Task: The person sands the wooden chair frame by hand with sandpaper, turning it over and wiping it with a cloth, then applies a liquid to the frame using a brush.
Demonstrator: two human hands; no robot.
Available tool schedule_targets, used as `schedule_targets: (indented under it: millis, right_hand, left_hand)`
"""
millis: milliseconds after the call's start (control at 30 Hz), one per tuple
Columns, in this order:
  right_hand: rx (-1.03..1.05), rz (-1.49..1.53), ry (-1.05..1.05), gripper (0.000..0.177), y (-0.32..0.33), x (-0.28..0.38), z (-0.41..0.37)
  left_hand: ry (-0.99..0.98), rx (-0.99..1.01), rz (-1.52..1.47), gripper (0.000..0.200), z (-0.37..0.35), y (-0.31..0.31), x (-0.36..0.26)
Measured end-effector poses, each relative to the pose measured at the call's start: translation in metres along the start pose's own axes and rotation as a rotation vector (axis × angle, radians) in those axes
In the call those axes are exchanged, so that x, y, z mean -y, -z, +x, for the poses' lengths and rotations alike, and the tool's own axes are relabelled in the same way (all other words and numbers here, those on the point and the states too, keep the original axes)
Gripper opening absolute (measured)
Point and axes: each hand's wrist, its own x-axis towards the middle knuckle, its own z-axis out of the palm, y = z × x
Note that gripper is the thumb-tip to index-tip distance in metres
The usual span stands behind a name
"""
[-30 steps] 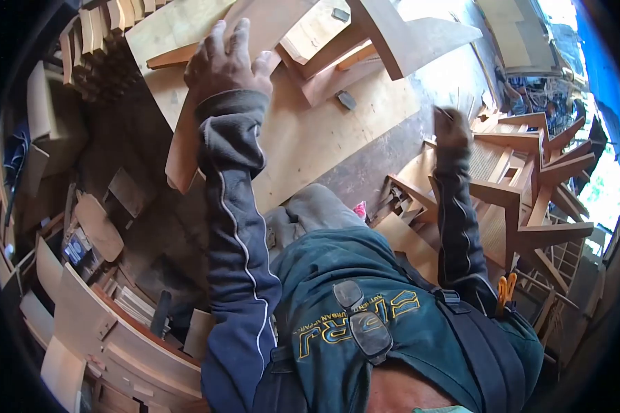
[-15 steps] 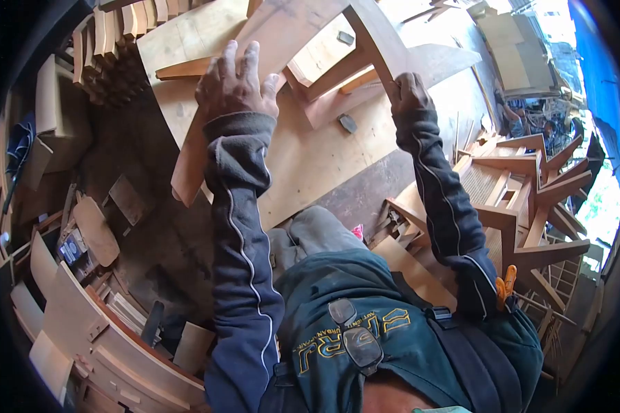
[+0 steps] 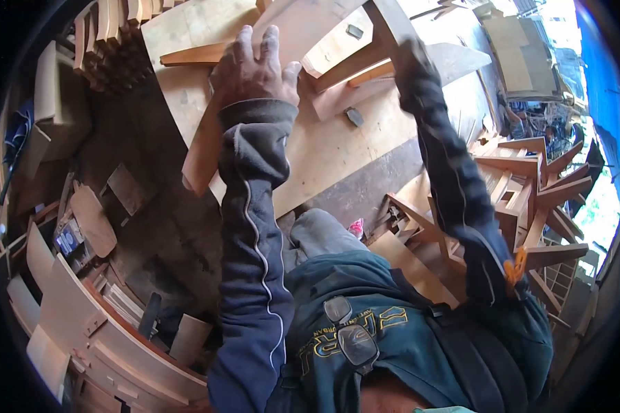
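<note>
A wooden chair frame point(image 3: 303, 31) with splayed legs lies on a pale plywood-topped table point(image 3: 324, 158). My left hand point(image 3: 255, 72) rests on its left part, fingers stretched and thumb apart. Below that hand, a reddish wooden leg point(image 3: 201, 155) slants down past the table edge. My right hand point(image 3: 413, 62) is at the right-hand wooden piece point(image 3: 386, 24) of the frame, smeared by motion; its fingers and anything in them cannot be made out. One small dark block point(image 3: 353, 115) lies on the plywood below the frame, and another dark block point(image 3: 355, 31) shows through its opening.
Stacked wooden chair frames point(image 3: 523, 179) stand at right. Curved wooden parts point(image 3: 114, 31) are piled at upper left. Curved panels point(image 3: 110, 330) and offcuts fill the lower left. A cardboard box point(image 3: 56, 89) is at left. Part of another person point(image 3: 515, 120) shows at far right.
The view has shifted slightly, so the frame and table appear further right. My right hand has moved up along the wooden piece and is now blurred. My left hand stays on the frame.
</note>
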Motion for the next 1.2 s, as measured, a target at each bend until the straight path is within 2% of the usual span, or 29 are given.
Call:
schedule_targets:
  millis: [33,67,100,200,267,300,333,433,500,600,733,833,900,967,1033,1200]
  right_hand:
    - [0.14,-0.075,-0.343,0.017,0.014,0.018,-0.016]
    - [0.162,-0.119,-0.369,0.012,0.025,0.025,-0.033]
    - [0.08,-0.113,-0.348,0.007,0.03,0.03,-0.044]
    - [0.167,-0.149,-0.398,0.008,0.03,0.029,-0.032]
    - [0.167,-0.226,-0.309,0.017,0.013,0.018,-0.005]
    - [0.133,-0.23,-0.143,0.018,0.01,0.019,0.013]
    - [-0.123,-0.118,0.202,0.017,-0.012,-0.008,0.02]
    - [0.123,-0.071,-0.087,0.015,-0.018,0.001,0.057]
    - [0.166,-0.097,-0.166,0.015,-0.015,0.007,0.064]
    - [0.15,-0.143,-0.204,0.015,-0.01,-0.001,0.031]
    - [0.2,-0.15,-0.443,0.015,0.032,0.028,-0.037]
    - [0.206,-0.156,-0.39,0.012,0.034,0.029,-0.032]
    - [0.192,-0.18,-0.29,0.009,0.013,0.016,0.004]
    - [0.11,-0.075,-0.016,0.02,0.001,0.009,0.041]
    - [0.241,0.617,-0.297,0.021,-0.062,-0.094,0.011]
    - [0.298,0.524,-0.553,0.016,-0.011,-0.011,0.042]
  left_hand:
    - [0.011,0.013,0.004,0.053,0.0,0.001,-0.001]
    - [0.018,0.028,0.007,0.052,0.001,0.002,-0.001]
    - [0.02,0.026,0.011,0.052,0.002,0.002,-0.001]
    - [0.011,0.031,0.022,0.051,0.004,-0.001,-0.003]
    - [0.018,0.029,0.042,0.051,0.005,0.001,-0.005]
    - [0.02,0.033,0.054,0.051,0.004,0.001,-0.005]
    - [0.012,0.015,0.053,0.05,0.004,0.0,-0.004]
    - [-0.013,-0.037,0.042,0.051,0.003,-0.005,-0.001]
    - [0.011,-0.003,-0.011,0.052,0.003,-0.002,0.001]
    - [0.026,0.012,-0.061,0.054,0.003,-0.001,0.001]
    - [0.057,0.042,-0.024,0.055,0.004,0.003,-0.001]
    - [0.043,0.05,-0.008,0.055,0.006,0.003,-0.003]
    - [0.033,0.026,0.008,0.055,0.006,0.002,-0.002]
    - [0.016,-0.009,0.017,0.055,0.003,0.001,0.0]
    - [0.006,-0.012,-0.01,0.053,0.002,-0.002,0.001]
    - [0.004,-0.018,-0.018,0.054,0.001,-0.002,0.003]
